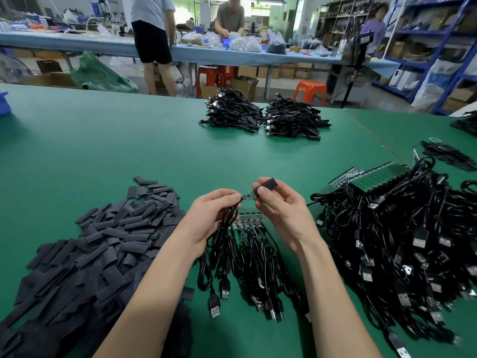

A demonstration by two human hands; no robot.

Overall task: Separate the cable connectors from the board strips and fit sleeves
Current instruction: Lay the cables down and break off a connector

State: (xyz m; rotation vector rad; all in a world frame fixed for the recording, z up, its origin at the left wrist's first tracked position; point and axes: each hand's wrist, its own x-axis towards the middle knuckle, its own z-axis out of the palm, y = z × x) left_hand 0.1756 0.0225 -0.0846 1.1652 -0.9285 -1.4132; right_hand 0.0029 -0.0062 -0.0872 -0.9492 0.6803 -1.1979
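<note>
On the table (129, 140), the pile of sleeves (85, 254) lay at the lower left of the frame. The heap of cables with board strips (402, 244) lay at the lower right. Between them, at the lower centre, lay a row of cables (247, 267), and above it were both hands. Two cable bundles (263, 116) lay side by side at the upper centre, behind the hands.

Both forearms are bare to the frame's near edge, the left hand (211, 215) and right hand (281, 210) ungloved (no rings or watch showing).
</note>
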